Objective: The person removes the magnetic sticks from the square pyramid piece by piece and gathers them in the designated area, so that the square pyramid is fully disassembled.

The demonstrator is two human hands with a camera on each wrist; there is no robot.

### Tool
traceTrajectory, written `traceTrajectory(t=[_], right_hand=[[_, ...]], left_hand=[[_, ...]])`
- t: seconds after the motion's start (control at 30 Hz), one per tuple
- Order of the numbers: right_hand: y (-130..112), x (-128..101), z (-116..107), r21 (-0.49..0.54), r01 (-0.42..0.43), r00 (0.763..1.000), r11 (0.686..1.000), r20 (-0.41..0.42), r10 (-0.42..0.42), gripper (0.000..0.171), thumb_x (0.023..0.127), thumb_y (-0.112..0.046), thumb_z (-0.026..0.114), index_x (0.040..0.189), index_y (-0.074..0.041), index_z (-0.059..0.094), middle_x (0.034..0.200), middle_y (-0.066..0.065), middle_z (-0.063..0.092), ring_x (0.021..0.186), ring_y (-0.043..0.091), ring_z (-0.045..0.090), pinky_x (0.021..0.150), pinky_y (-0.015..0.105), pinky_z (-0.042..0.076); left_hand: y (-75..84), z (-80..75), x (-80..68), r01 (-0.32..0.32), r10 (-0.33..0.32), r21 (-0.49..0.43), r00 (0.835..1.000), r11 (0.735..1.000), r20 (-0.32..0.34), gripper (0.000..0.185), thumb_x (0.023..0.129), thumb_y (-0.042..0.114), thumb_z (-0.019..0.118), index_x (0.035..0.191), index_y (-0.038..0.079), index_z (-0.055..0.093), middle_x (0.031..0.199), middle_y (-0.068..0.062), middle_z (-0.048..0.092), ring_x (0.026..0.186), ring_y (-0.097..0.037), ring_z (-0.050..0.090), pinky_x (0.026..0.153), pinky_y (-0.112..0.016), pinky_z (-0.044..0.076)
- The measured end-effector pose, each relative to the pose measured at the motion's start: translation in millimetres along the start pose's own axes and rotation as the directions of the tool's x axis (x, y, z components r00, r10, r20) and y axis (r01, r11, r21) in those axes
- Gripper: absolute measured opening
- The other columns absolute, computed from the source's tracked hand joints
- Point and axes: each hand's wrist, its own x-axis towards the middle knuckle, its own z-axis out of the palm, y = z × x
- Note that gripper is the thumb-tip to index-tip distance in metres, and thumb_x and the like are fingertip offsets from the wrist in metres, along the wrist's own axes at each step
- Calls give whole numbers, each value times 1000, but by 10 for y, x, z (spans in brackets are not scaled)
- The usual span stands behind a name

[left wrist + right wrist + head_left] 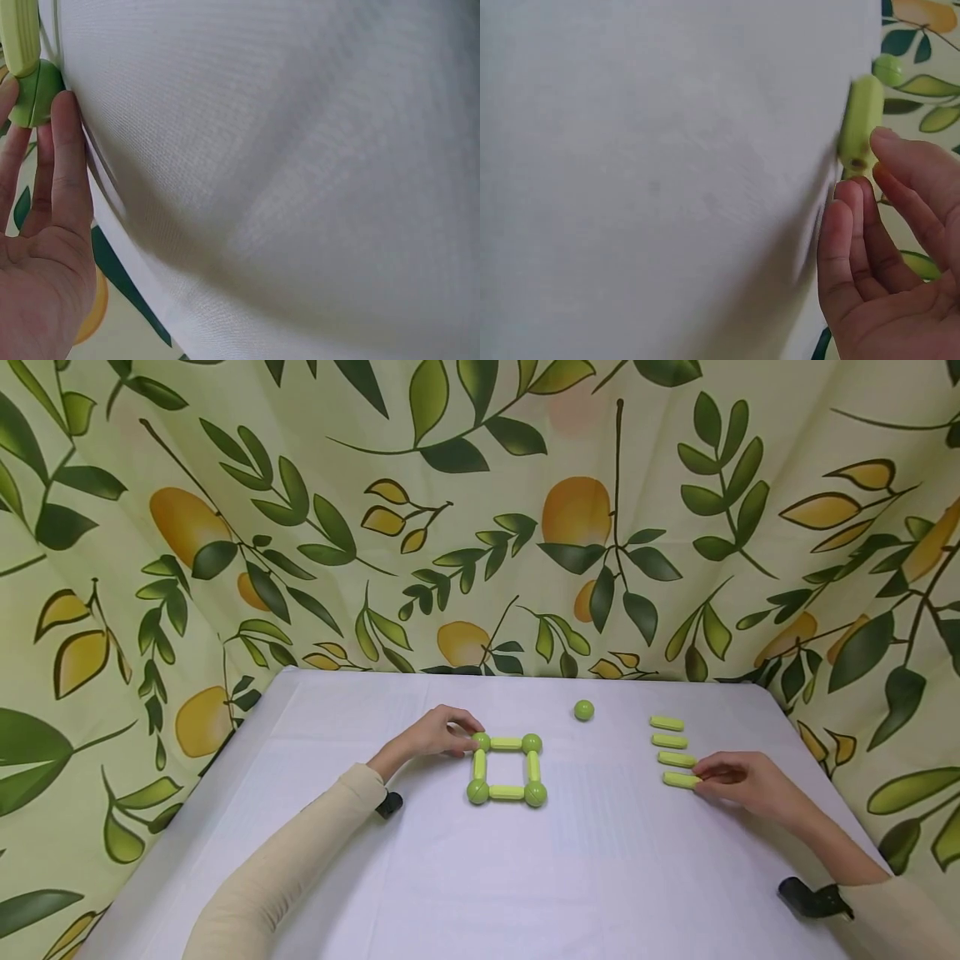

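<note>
Head view, build: We find a square [506, 768] of four balls and four rods lying flat at mid-table [420, 877].
Head view, left hand: The left hand [438, 735] rests its fingertips on the far-left corner ball [481, 742]; the fingers are slightly bent, not curled round it.
Head view, right hand: The right hand [738, 777] meets the nearest rod [680, 780] of a row of four lying to the right of the square.
Head view, spares: One loose ball [584, 710] lies beyond the square, well apart from it.
Left wrist view: We see straight fingers [67, 165] pressed against the corner ball, with a rod end joined above it; the hand is relaxed, steadying only.
Right wrist view: The thumb and fingertips [900, 161] sit at the end of the nearest rod; we judge a light pinch, though blur limits certainty.
Progress: In our judgement the flat square is done; four rods and one ball remain unused, so any upward build is not yet begun.
</note>
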Motion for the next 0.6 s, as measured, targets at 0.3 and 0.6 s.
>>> traceTrajectory(t=[0.3,0.6], right_hand=[[-117,111,-87,24,-20,999,1000,-40,21,26,90,-13,80,112,0,73,105,11,72,87,9,66,72,18,53],[-337,402,186,189,-3,1000,982,7,2,30,92,-17,79,114,1,72,104,10,73,91,14,68,76,20,54]], left_hand=[[11,-2,-4,7,-7,-4,1000,1000,-1,23,91,4,77,114,0,73,109,-9,69,79,-18,66,71,-33,60],[31,-4,-20,21,-21,-29,1000,999,13,24,92,4,77,115,0,72,110,-9,69,84,-19,67,72,-32,59]])
